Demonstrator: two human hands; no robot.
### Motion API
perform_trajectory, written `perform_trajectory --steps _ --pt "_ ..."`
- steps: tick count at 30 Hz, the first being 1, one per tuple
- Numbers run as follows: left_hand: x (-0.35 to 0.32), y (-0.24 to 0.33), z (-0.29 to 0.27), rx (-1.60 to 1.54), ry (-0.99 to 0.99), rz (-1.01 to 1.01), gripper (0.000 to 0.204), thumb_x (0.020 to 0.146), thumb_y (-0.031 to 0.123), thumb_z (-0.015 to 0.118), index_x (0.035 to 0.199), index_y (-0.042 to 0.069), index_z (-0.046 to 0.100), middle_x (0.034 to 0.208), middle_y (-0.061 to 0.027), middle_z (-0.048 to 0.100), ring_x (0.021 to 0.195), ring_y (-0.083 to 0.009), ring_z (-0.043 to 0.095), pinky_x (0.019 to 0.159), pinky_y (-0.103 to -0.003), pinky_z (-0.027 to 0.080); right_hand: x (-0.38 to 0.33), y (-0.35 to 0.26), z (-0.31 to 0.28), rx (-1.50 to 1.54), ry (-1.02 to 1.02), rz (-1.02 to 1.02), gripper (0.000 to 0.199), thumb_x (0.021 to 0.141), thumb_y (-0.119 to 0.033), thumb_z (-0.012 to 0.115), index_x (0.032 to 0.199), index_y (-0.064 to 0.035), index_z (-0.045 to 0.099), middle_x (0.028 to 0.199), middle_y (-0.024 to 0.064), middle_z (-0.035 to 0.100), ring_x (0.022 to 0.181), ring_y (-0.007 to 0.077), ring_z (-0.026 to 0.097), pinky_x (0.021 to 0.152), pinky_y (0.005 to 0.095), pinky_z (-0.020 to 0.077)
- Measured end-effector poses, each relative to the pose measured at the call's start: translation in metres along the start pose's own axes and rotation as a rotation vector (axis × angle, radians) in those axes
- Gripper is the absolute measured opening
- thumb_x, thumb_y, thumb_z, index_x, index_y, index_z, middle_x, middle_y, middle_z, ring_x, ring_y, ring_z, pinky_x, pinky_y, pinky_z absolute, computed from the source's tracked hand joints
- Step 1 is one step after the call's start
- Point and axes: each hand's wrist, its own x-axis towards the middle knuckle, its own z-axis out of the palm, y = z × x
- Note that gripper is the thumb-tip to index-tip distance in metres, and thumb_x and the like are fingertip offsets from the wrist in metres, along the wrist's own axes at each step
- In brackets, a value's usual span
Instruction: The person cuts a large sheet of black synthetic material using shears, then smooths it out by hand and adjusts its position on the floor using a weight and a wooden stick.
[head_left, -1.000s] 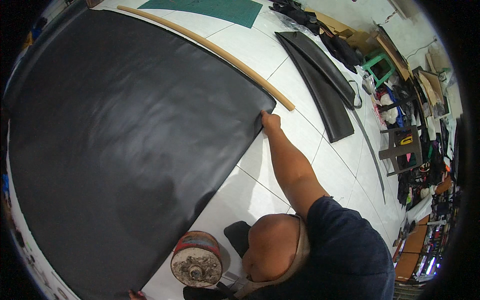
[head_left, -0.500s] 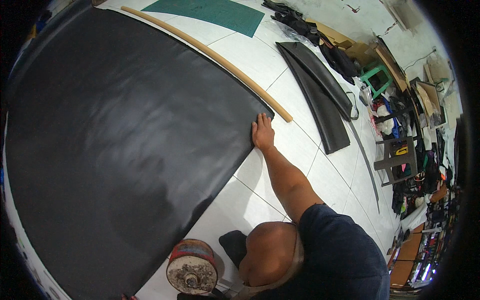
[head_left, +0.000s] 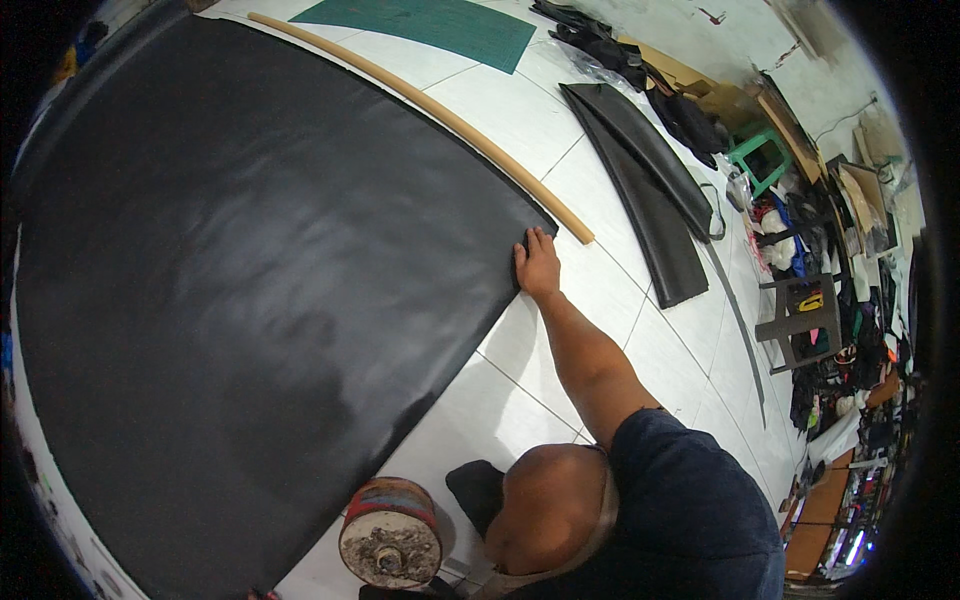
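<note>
A wide black sheet (head_left: 270, 230), smooth like leatherette, lies spread across the left and middle of the view. My right hand (head_left: 540, 264) rests at its right corner, fingers laid over the edge and slightly apart; whether the thumb is under the sheet is hidden. Just beyond that hand, a long tan tube or pole (head_left: 450, 118) lies along the sheet's far edge. Of my left hand (head_left: 263, 595), only fingertips show at the bottom, by the sheet's near edge. A worn round weight-like object (head_left: 392, 540), red-banded with a whitish top, stands beside my bent knee (head_left: 550, 500).
A folded black piece (head_left: 650, 200) lies on the white tiled floor (head_left: 510, 385) at right, with a thin dark strip (head_left: 742, 335) beside it. A green mat (head_left: 430, 28) is at the back. Stools, a green one (head_left: 760, 160) and a grey one (head_left: 800, 322), stand by cluttered goods.
The whole view has shifted slightly to the right. My right hand remains at the sheet's corner, and the sheet, pole and round object look unchanged.
</note>
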Motion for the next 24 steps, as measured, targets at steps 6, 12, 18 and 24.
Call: perform_trajectory --steps 6,12,18,24 --pt "0.001 0.001 -0.001 -0.044 0.038 -0.016 0.023 0.096 0.020 0.051 0.077 0.009 0.045 0.070 -0.0018 0.040 0.063 -0.0156 0.037 0.061 -0.035 0.033 0.017 -0.017 -0.009 -0.098 -0.084 0.050 0.056 0.088 -0.038 0.058 0.128 0.0003 0.053 0.143 0.0228 0.042 0.129 0.0380 0.042 0.105 0.0494 0.0381" --pt "-0.007 0.007 0.015 0.009 0.136 0.068 0.020 0.096 0.020 0.053 0.078 0.011 0.050 0.075 -0.0006 0.046 0.063 -0.0138 0.041 0.055 -0.034 0.037 0.038 -0.007 -0.027 -0.025 -0.389 0.203 0.071 0.081 -0.045 0.061 0.132 0.0013 0.045 0.140 0.0221 0.044 0.130 0.0369 0.043 0.103 0.0520 0.0395" --pt "0.060 -0.051 -0.034 -0.026 0.225 -0.010 0.031 0.089 0.027 0.061 0.108 0.003 0.057 0.098 -0.0095 0.058 0.085 -0.0226 0.055 0.065 -0.036 0.047 0.028 -0.019 -0.022 -0.104 -0.112 -0.053 0.058 0.081 -0.038 0.065 0.122 0.0015 0.055 0.135 0.0242 0.049 0.124 0.0393 0.047 0.101 0.0523 0.0388" --pt "0.035 -0.038 0.002 -0.030 0.208 -0.018 0.031 0.089 0.028 0.062 0.101 0.003 0.048 0.091 -0.0073 0.053 0.069 -0.0158 0.052 0.055 -0.029 0.048 -0.096 -0.176 -0.077 0.257 -0.327 -0.771 0.041 0.079 -0.029 0.069 0.110 -0.0037 0.062 0.123 0.0213 0.055 0.117 0.0380 0.050 0.098 0.0530 0.0368"
